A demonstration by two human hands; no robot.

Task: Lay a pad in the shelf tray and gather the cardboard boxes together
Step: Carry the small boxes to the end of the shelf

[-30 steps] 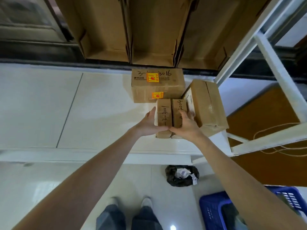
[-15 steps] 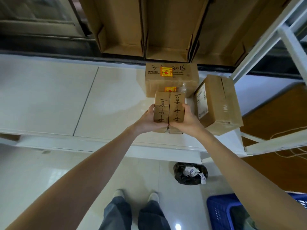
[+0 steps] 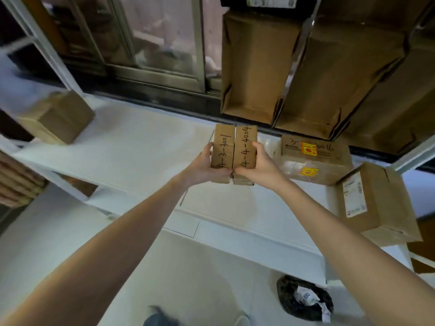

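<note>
Cardboard boxes lie across the white shelf tray [image 3: 131,161]: a blurred lone box [image 3: 56,116] far left, then two slim boxes [image 3: 233,149] (marked 4-3-3001 and 4-4-4004) pressed together, left hand [image 3: 204,168] and right hand [image 3: 261,163] clamped on their outer faces. They appear light, rigid, matte; grip flat sides. Right: taped box [image 3: 315,161], labelled box [image 3: 376,203].

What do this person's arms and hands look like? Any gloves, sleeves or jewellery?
Both arms are bare from where they enter the picture to the wrist, with no sleeve in view. The left hand and right hand wear no gloves, and no watch, bracelet or ring shows. The fingers that show look short-nailed and unmarked.
</note>
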